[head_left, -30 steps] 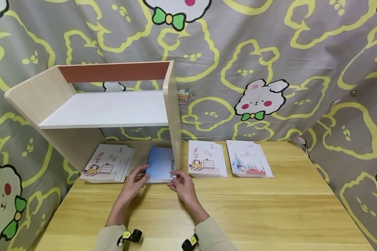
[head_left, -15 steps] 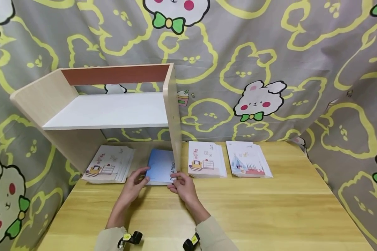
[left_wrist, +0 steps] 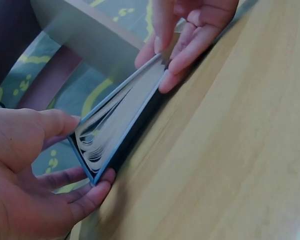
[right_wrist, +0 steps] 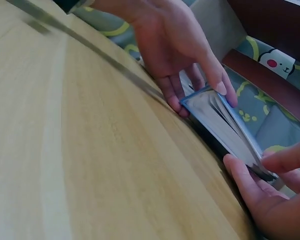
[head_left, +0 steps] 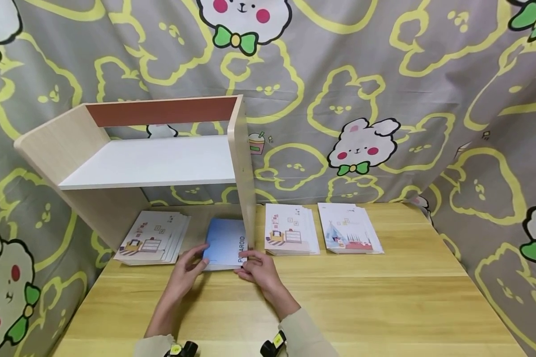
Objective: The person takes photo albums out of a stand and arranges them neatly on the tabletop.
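Observation:
A blue photo album (head_left: 225, 240) with "POLAROID" along its right side lies at the bottom of the wooden shelf unit (head_left: 245, 148), against the inside of its right panel. Its front edge juts a little past the unit. At the left corner my left hand (head_left: 185, 270) grips it, thumb above and fingers below. My right hand (head_left: 263, 277) pinches the right front corner, thumb on the cover. Both wrist views show the page edges (left_wrist: 120, 120) fanned between the covers, with the left hand (right_wrist: 175, 45) and right hand (left_wrist: 195, 35) at opposite ends.
Left of the album, inside the unit, lies a stack of white illustrated booklets (head_left: 149, 238). Two similar stacks, one with a room drawing (head_left: 290, 230) and one with a tent drawing (head_left: 349, 228), lie right of the unit on the wooden table (head_left: 362, 297). A patterned curtain (head_left: 286, 99) hangs behind.
The album has slid slightly toward me, both hands staying on its corners. The head view has tilted up a little. The stacks lie as before.

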The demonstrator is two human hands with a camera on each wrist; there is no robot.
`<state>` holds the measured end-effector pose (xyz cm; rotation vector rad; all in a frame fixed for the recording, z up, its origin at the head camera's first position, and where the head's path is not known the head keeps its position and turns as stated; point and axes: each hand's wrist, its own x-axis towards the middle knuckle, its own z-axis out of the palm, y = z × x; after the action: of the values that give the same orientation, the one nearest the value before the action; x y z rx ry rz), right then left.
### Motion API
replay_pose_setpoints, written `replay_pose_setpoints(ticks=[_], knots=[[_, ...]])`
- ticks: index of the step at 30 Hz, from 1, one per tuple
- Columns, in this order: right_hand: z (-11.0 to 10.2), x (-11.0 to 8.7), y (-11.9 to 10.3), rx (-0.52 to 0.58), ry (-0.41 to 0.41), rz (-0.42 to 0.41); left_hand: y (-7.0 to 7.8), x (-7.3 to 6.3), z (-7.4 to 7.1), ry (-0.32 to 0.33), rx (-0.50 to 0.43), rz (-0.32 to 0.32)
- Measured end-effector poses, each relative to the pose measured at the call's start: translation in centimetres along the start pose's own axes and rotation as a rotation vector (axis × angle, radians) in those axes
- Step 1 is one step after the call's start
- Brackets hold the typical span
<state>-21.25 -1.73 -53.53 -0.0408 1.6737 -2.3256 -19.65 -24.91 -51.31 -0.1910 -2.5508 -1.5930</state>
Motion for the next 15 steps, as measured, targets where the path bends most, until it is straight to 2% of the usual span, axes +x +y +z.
replay_pose_setpoints(ticks=[15], knots=[[0.2, -0.6, -0.3, 0.009, -0.040, 0.025, 0.2, -1.8, -1.2, -0.035, -0.101, -0.094]])
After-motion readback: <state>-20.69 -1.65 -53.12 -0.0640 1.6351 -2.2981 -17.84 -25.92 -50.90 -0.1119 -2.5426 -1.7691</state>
